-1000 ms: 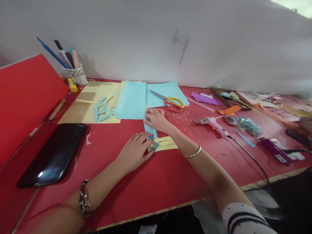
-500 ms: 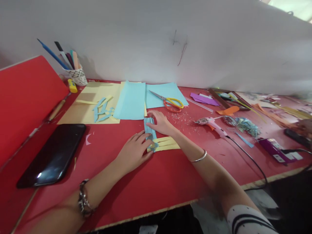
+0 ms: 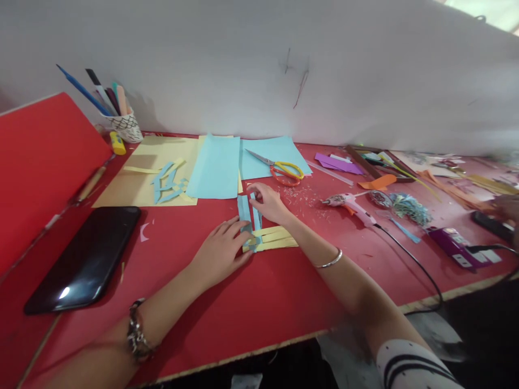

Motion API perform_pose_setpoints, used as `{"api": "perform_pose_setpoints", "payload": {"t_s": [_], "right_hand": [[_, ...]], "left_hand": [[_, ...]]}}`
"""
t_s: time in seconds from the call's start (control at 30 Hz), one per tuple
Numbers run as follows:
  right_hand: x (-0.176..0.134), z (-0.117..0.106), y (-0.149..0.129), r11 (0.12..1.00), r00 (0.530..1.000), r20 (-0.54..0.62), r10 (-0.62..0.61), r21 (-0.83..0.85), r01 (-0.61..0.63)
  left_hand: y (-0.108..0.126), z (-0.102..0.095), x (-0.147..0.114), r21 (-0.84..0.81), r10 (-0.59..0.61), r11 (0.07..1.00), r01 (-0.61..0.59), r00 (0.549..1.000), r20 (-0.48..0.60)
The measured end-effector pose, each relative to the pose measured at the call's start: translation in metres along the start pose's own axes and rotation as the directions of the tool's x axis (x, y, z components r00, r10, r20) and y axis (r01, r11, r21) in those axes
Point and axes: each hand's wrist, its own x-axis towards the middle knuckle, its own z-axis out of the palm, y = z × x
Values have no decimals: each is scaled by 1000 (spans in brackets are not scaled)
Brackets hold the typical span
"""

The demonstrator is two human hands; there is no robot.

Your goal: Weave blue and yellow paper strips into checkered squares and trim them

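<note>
Blue paper strips [image 3: 244,208] run away from me and cross yellow paper strips [image 3: 279,236] that point right; where they meet they look interlaced. My left hand [image 3: 221,249] lies spread, palm down, its fingertips resting on the crossing at its left side. Between thumb and fingers of my right hand [image 3: 268,203] is the far end of one blue paper strip [image 3: 256,212], slightly raised from the others. My left fingers hide part of the crossing. Beyond my hands, scissors [image 3: 279,166] with red and yellow handles rest on blue paper [image 3: 259,172].
Cream paper [image 3: 113,189] with cut pieces lies back left, beside a pen cup [image 3: 128,128]. A black phone [image 3: 83,259] sits at left. Rightward are a pink glue gun [image 3: 352,208] with its cord, a tassel bundle [image 3: 409,209] and a purple box [image 3: 454,247].
My right hand has picked up a blue strip's end and shifted it right, leaving a gap between the blue strips. My left hand stays on the crossing.
</note>
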Motion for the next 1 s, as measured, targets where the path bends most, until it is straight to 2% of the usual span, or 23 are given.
{"api": "perform_pose_setpoints", "payload": {"t_s": [0.2,0.33,0.53,0.67,0.77,1.0], "right_hand": [[-8,-15,1,999,999,-31,25,-37,-26],[-21,-23,1,998,995,79,54,-43,-50],[-37,-22,-3,995,984,177,-23,98,6],[-37,-14,-2,983,995,101,-9,184,-10],[-33,-8,0,986,999,35,14,164,-19],[-30,-3,4,994,1000,-31,2,112,2]], "left_hand": [[-1,1,1,5,0,1000,0,1000,-1],[-2,2,1,-1,-6,1000,6,1000,7],[-2,3,0,-2,3,1000,-3,1000,-8],[-1,2,1,-10,8,1000,-8,1000,-10],[0,1,1,-10,6,1000,-7,1000,-8],[1,0,1,-19,6,1000,-6,1000,-17]]}}
